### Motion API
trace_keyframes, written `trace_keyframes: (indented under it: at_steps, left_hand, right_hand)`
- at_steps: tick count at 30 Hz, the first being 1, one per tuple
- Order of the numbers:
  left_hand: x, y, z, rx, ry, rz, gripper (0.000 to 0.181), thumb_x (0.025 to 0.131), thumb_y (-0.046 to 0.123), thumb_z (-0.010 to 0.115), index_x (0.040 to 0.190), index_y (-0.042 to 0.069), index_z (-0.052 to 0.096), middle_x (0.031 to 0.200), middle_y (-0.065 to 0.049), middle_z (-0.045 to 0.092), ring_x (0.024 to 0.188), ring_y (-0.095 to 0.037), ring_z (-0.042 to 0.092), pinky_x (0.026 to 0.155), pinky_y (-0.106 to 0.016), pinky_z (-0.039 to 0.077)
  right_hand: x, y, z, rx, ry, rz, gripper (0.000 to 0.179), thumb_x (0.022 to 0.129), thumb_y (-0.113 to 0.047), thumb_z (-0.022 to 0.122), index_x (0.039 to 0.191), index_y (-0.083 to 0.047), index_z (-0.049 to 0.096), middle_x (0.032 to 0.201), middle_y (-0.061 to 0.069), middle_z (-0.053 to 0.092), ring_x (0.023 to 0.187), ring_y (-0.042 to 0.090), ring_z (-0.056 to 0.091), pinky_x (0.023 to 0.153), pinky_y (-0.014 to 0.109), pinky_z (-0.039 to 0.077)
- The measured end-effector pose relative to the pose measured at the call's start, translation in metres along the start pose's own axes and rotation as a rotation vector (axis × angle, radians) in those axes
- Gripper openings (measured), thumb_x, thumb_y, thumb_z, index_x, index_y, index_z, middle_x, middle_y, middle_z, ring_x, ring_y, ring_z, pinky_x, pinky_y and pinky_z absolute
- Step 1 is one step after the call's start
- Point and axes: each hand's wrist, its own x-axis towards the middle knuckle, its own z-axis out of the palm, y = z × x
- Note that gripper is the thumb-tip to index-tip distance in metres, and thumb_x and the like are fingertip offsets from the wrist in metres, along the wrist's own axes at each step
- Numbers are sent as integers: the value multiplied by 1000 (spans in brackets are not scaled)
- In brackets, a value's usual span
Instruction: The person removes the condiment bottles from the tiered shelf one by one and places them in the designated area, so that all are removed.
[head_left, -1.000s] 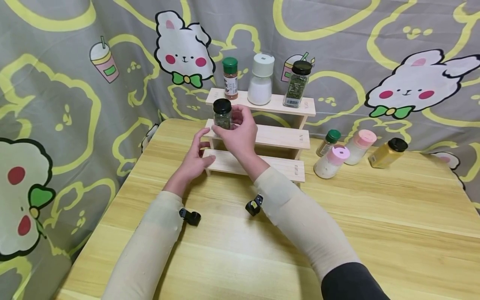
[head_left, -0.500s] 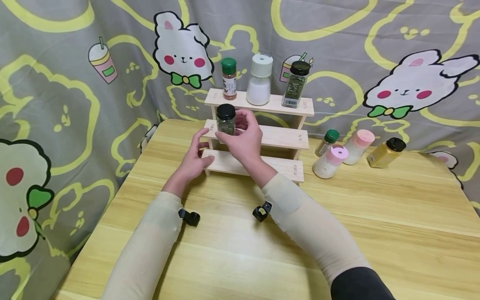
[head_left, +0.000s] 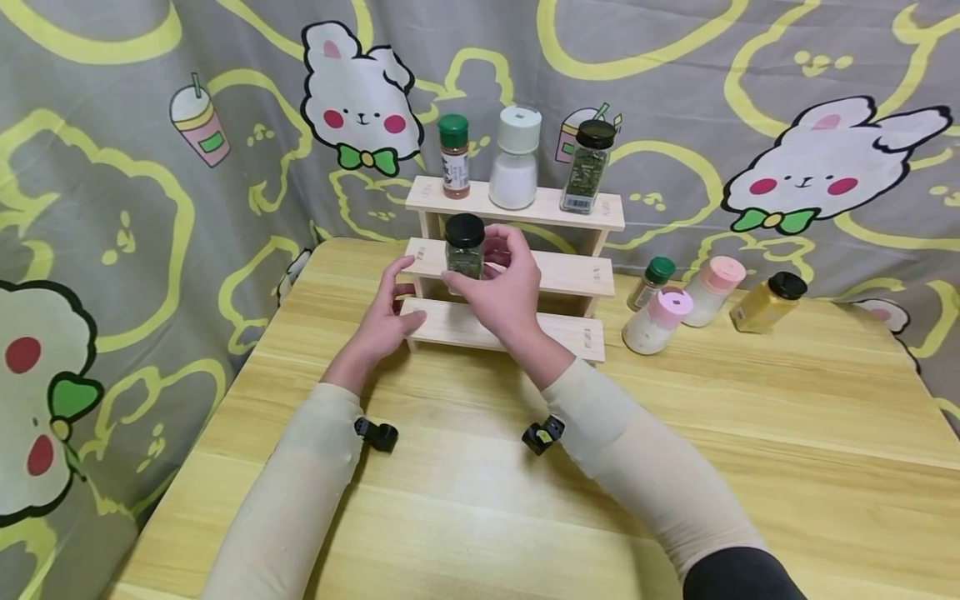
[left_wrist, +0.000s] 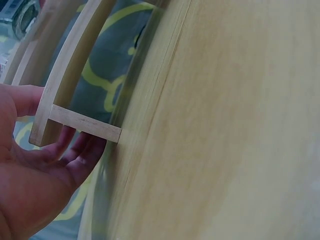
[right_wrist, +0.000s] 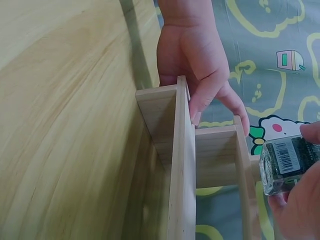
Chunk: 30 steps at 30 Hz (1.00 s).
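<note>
My right hand (head_left: 506,279) grips a square glass spice jar (head_left: 464,260) with a black lid and dark green dried herbs inside. In the head view the jar overlaps the left part of the middle shelf; the right wrist view shows its base (right_wrist: 270,172) raised off the wood, with a barcode label on its side. A three-step wooden spice rack (head_left: 547,329) stands on the table. At its left end my left hand (head_left: 384,312) holds the lowest step, thumb on the board and fingers (left_wrist: 87,150) behind the end piece.
On the top step stand a green-capped spice bottle (head_left: 454,158), a white-lidded shaker (head_left: 514,171) and a black-lidded herb jar (head_left: 586,171). Right of the rack are a small green-capped bottle (head_left: 649,285), two pink-lidded shakers (head_left: 660,323) and a yellow jar (head_left: 765,307). A patterned curtain (head_left: 675,50) hangs behind.
My right hand has carried the herb jar to the right and slightly down, over the middle step. The left hand keeps its hold on the rack's end.
</note>
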Motion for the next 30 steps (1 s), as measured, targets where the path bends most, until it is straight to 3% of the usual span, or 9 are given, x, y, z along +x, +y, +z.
trace_keyframes:
  at_steps: [7,14,25,30]
  left_hand:
    - [0,0,0,-13,-1,-17,86,91,-12,58,156,34,24,136,-26,42,114,-39,49,83,-39,46]
    - [-1,4,-2,-7,9,-26,85,92,-11,58,154,37,26,135,-22,41,110,-36,48,74,-36,46]
    - [1,4,-1,-24,-12,-45,85,92,-11,59,156,32,23,138,-25,38,110,-37,45,71,-33,44]
    - [-6,22,2,-38,-29,-50,83,91,-14,56,157,23,21,138,-29,36,110,-38,46,70,-31,44]
  right_hand:
    - [-5,-2,-14,12,2,7,62,67,-7,93,118,-9,57,107,6,60,100,18,59,87,33,52]
    - [-10,-4,-30,5,21,-13,62,66,-6,93,117,-8,58,106,7,60,98,18,59,87,33,52]
    - [-19,1,-50,22,53,-49,61,66,-4,93,116,-5,58,104,8,61,94,19,59,84,39,53]
    - [-25,2,-58,32,73,-41,65,65,1,92,119,0,57,108,13,61,97,25,60,85,42,52]
